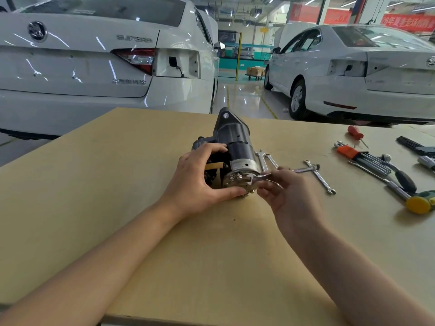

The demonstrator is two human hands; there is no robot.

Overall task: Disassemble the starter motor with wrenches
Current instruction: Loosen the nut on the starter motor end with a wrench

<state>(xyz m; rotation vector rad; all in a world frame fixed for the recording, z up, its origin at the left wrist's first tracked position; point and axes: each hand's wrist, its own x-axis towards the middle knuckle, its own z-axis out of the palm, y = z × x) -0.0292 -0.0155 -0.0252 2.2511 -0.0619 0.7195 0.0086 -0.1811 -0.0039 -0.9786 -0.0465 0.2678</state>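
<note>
A black starter motor [231, 140] with a silver end cap [240, 174] lies on the wooden table [141, 184], its cap end turned toward me. My left hand [200, 180] grips the motor from the left, fingers over the top and thumb under the cap. My right hand [284, 191] pinches a silver combination wrench [296, 171] whose head sits on a bolt on the end cap.
Two more wrenches [266, 158] lie just right of the motor, and another wrench [320, 177] beyond my right hand. Farther right lie a hex key set [367, 158], a red screwdriver [355, 132], a ratchet and a yellow-headed hammer [419, 203]. White cars stand behind the table.
</note>
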